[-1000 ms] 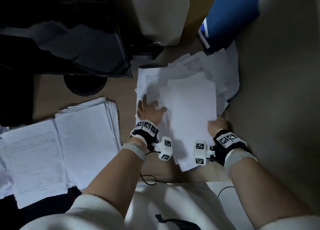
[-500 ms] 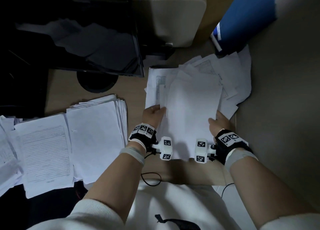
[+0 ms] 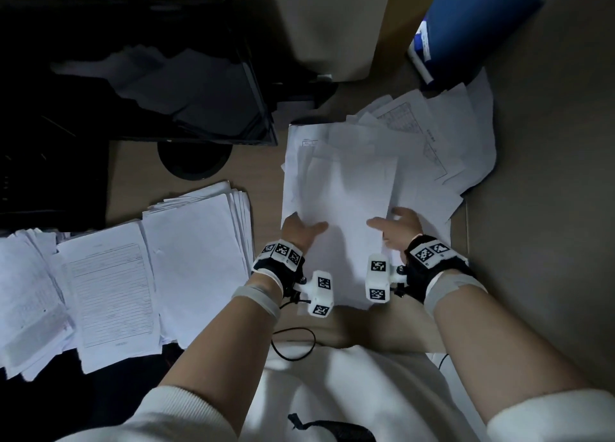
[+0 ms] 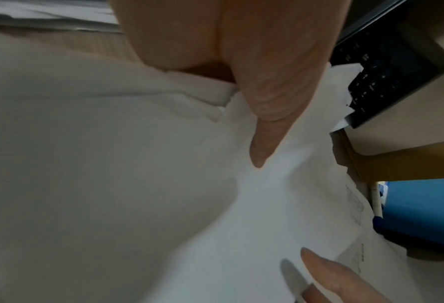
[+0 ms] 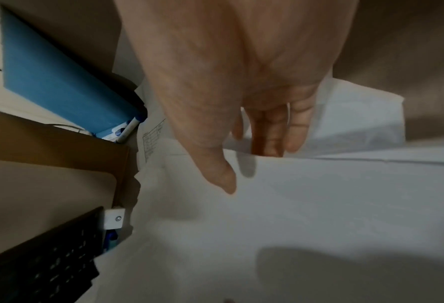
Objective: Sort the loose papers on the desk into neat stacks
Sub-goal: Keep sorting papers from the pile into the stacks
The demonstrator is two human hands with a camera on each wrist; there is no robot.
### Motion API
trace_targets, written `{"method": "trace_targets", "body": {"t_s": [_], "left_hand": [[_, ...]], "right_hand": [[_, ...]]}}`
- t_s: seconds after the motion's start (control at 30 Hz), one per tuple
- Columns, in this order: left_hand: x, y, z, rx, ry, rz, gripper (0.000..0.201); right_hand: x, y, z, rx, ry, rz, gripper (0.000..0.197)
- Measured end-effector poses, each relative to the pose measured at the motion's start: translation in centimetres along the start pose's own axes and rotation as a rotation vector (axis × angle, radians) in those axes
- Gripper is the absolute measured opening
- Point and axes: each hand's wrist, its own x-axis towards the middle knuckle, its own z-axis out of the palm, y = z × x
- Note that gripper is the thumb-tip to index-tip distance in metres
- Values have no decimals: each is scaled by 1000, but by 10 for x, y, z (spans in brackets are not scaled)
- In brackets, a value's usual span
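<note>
An office workstation, dimly lit.

A wooden desk (image 3: 136, 175) carries a dark monitor (image 3: 149, 75) on a round black stand (image 3: 194, 162), with a black keyboard (image 4: 386, 75) beside it. Printed forms and blank sheets lie in stacks (image 3: 196, 261) and a loose pile (image 3: 432, 148), and a blue binder (image 3: 472, 18) leans at the far corner against a beige partition wall (image 3: 549, 208).

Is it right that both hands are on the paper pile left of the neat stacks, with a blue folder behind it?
Not quite. The pile lies right of the neat stacks, as the head view shows. The rest holds: left hand and right hand are on it, and the blue folder stands behind it.
</note>
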Motion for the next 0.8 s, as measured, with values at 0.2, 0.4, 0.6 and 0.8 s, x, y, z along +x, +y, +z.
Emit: {"method": "trace_targets", "body": {"t_s": [0.2, 0.4, 0.6, 0.8], "left_hand": [[6, -7, -2, -190, 35, -106, 48], [8, -2, 14, -269, 47, -117, 54], [14, 7, 19, -297, 43, -166, 79], [13, 12, 24, -206, -65, -142, 83]], "right_hand": [[-4, 5, 9, -94, -131, -86, 25], [4, 3, -6, -176, 90, -115, 29], [25, -18, -27, -273, 258, 41, 86], [37, -22, -9, 119, 141, 52, 72]]}}
